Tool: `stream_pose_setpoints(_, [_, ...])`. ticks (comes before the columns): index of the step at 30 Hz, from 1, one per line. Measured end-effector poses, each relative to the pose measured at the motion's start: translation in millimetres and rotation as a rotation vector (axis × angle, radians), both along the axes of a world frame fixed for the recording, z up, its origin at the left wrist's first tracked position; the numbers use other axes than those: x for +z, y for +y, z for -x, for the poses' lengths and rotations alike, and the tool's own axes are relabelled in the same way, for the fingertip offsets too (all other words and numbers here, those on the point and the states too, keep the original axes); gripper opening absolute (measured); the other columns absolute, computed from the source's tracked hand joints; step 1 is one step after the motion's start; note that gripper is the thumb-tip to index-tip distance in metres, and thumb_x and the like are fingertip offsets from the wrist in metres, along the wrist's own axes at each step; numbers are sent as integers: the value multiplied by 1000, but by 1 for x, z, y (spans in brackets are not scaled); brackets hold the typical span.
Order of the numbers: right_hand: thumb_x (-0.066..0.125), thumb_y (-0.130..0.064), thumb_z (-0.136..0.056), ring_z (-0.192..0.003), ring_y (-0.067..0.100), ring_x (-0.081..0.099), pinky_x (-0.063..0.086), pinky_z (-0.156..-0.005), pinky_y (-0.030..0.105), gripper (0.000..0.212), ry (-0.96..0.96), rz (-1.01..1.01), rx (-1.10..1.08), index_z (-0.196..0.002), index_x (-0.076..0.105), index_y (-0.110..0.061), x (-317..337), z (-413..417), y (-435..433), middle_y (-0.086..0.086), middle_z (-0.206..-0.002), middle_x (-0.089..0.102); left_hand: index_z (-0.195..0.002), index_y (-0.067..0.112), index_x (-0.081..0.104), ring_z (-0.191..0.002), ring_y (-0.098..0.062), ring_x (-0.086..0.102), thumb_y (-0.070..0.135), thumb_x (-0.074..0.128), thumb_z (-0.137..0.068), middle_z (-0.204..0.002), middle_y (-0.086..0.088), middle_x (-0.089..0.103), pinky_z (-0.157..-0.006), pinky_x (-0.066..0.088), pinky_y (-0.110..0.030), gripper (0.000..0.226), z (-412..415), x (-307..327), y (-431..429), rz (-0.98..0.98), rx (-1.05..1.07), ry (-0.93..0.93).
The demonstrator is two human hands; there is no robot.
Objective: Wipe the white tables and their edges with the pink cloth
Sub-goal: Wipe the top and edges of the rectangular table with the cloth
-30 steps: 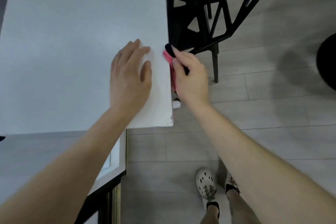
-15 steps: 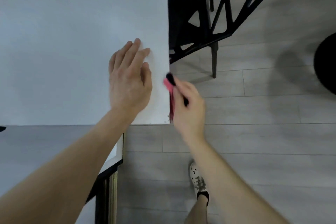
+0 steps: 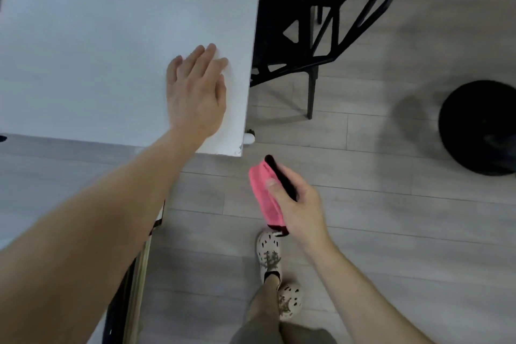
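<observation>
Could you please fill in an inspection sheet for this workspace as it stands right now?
Surface: white table, top plain, small marks at its near right corner.
Job's things: pink cloth, folded, black-trimmed, held over the floor, apart from the table.
Clutter: nothing seen.
Grippers: left hand flat on the table near its right edge; right hand grips the cloth.
Cables: nothing seen.
Surroundings: black chair beside the table, round black object on the grey plank floor.
</observation>
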State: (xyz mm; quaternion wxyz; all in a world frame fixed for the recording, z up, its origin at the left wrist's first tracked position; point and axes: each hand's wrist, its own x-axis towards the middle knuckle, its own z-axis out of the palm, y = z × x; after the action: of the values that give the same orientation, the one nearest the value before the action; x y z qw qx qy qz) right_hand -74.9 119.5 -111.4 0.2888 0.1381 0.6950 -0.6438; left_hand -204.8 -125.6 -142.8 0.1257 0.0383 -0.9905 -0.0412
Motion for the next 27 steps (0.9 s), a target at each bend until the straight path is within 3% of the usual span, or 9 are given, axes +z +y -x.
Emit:
stream_pose_setpoints(3, [89, -22, -87, -113, -2, 69, 55, -101, 26, 53, 23, -141, 62, -133, 64, -25, 29, 22, 21, -16, -123, 73, -142, 18, 50, -157, -36, 38, 11, 41, -104, -168, -10, 43, -127, 24, -62, 39, -1, 5, 14, 108, 51, -176])
stream_pose_setpoints(6, [85, -24, -88, -106, 9, 71, 59, -97, 41, 39, 46, -203, 40, -118, 61, -25, 69, 41, 37, -13, -113, 70, -147, 18, 51, -153, -36, 40, 7, 47, -99, -166, -12, 44, -123, 31, -55, 50, 2, 25, 32, -35, 94, -368])
stream_pose_setpoints(8, [82, -29, -87, -112, 19, 72, 59, -100, 48, 29, 63, -144, -4, -112, 68, -25, 91, 58, 50, -5, -113, 75, -145, 30, 59, -131, -22, 61, 20, 51, -104, -144, -2, 67, -109, 45, -38, 43, -6, 60, 52, -431, 202, -404])
stream_pose_setpoints(10, [81, -21, -93, -111, 22, 73, 56, -100, 46, 15, 56, -54, -63, -106, 75, -25, 107, 77, 62, 0, -110, 79, -139, 35, 63, -110, -11, 71, 35, 55, -107, -115, 6, 79, -91, 57, -27, 32, -33, 97, 82, -1098, 381, -298])
stream_pose_setpoints(13, [81, -18, -96, -93, 19, 73, 56, -83, 37, 7, -38, 11, -186, -100, 76, -23, 117, 100, 64, 1, -98, 81, -135, 18, 65, -128, -31, 69, 50, 57, -107, -121, -5, 81, -105, 53, -45, 43, -74, 132, 127, -1808, 628, -269])
stream_pose_setpoints(15, [80, -20, -97, -87, 19, 72, 53, -76, 31, 8, -100, 38, -163, -102, 76, -15, 120, 112, 53, 2, -94, 81, -132, 17, 70, -126, -33, 71, 60, 49, -104, -127, -9, 78, -100, 55, -43, 55, -84, 148, 155, -2031, 650, -312])
stream_pose_setpoints(18, [77, -17, -99, -85, 13, 74, 57, -77, 29, 7, -57, 60, 71, -101, 79, -10, 129, 127, 27, 1, -92, 82, -128, 17, 74, -115, -21, 76, 53, 41, -111, -125, -10, 79, -97, 55, -36, 51, -81, 163, 174, -2133, 745, -57])
stream_pose_setpoints(22, [66, -32, -105, -81, 5, 71, 52, -71, 25, 26, 261, -109, 570, -86, 81, -21, 140, 135, -6, -10, -82, 78, -133, 7, 73, -119, -33, 74, 52, 54, -108, -131, -19, 75, -97, 60, -46, 55, -91, 164, 172, -2038, 1033, 444])
stream_pose_setpoints(27, [55, -38, -108, -114, 8, 63, 50, -102, 33, 23, 545, -239, 1072, -110, 75, -26, 136, 166, -56, -8, -115, 72, -135, 15, 65, -110, -42, 76, 65, 59, -103, -119, -20, 79, -104, 56, -64, 59, -135, 147, 142, -1842, 1317, 890])
